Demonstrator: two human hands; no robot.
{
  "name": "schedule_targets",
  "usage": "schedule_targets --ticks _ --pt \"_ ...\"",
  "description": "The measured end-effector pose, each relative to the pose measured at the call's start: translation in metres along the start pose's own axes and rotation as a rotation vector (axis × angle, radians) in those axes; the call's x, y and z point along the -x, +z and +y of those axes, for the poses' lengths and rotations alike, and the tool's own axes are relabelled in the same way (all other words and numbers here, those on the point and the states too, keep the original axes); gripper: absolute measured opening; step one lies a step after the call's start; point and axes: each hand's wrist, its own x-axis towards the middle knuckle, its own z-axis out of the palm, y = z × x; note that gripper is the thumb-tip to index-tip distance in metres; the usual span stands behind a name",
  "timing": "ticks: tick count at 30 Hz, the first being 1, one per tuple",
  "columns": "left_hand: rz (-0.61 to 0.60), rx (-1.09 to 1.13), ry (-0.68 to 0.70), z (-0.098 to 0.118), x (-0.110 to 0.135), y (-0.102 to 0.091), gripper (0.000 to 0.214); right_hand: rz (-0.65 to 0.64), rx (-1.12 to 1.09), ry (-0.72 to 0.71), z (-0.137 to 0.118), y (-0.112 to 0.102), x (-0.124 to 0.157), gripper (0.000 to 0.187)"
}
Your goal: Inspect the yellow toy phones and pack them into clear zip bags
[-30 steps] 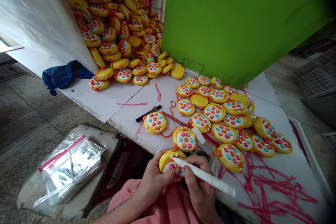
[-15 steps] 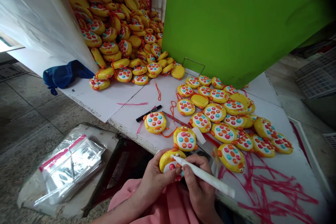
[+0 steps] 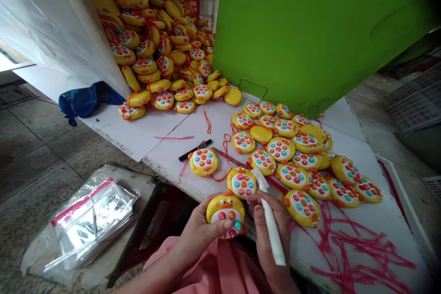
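My left hand (image 3: 201, 227) is closed on a round yellow duck-faced toy (image 3: 225, 202), with its thumb across the white front of coloured bumps. The toy's eyes and orange beak face up at me. In my right hand (image 3: 272, 220) is a white pen-shaped marker (image 3: 274, 239), its tip pointing away from me, apart from the held toy. That tip is by a small white block (image 3: 259, 172) on the table; whether they touch, I cannot tell. Another duck toy (image 3: 242, 183) lies just beyond my hands, and one more (image 3: 203, 162) sits to its left.
Several duck toys (image 3: 292, 174) spread over the white table (image 3: 165, 147) at right, near pink plastic strips (image 3: 358, 248). A large heap (image 3: 155, 41) rises behind. A green board (image 3: 303, 32) stands at the back. A black marker (image 3: 195, 150) and clear bags (image 3: 99, 220) are at left.
The marker tip has moved off the toy's face, away to the right by the white block. My right hand has shifted right; the toy's face now shows fully.
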Motion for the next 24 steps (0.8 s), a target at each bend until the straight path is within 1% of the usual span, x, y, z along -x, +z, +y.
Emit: schedule_targets --ticks 1,4,6,7,9,12,14,18,20,21,23,24 --pt "-0.013 0.013 -0.007 0.002 0.001 -0.001 0.055 -0.046 -0.025 0.004 -0.003 -0.002 -0.003 0.031" --pt "-0.057 0.038 -0.002 0.007 0.002 -0.002 0.056 -0.244 -0.116 0.075 -0.011 -0.005 -0.005 0.048" --pt "-0.088 0.043 0.008 0.008 0.002 -0.001 0.06 -0.327 -0.104 0.091 -0.014 -0.005 -0.001 0.051" --pt "-0.1 0.043 0.01 0.009 0.002 -0.001 0.063 -0.336 -0.08 0.074 -0.014 -0.005 0.001 0.05" --pt "-0.116 0.033 -0.004 0.009 0.0 0.001 0.066 -0.315 -0.042 0.027 -0.013 -0.005 0.002 0.046" --pt "-0.101 -0.024 -0.08 0.013 -0.003 0.002 0.063 -0.261 -0.013 -0.032 -0.013 -0.012 -0.008 0.044" --pt "-0.049 -0.091 -0.107 0.016 -0.006 0.002 0.059 -0.202 0.039 -0.051 -0.014 -0.023 -0.025 0.042" --pt "0.075 -0.176 -0.027 0.02 -0.01 -0.002 0.048 -0.048 0.143 -0.025 -0.009 -0.055 -0.078 0.04" --pt "0.105 -0.194 0.001 0.019 -0.011 -0.005 0.047 0.093 0.174 -0.05 -0.003 -0.071 -0.108 0.043" --pt "0.107 -0.207 0.01 0.018 -0.01 -0.006 0.049 0.189 0.174 -0.066 -0.001 -0.077 -0.121 0.045" --pt "0.096 -0.25 0.045 0.016 -0.01 -0.006 0.06 0.376 0.113 -0.101 0.002 -0.086 -0.139 0.052" --pt "0.089 -0.279 0.07 0.015 -0.009 -0.005 0.067 0.44 0.066 -0.121 0.002 -0.088 -0.143 0.055"
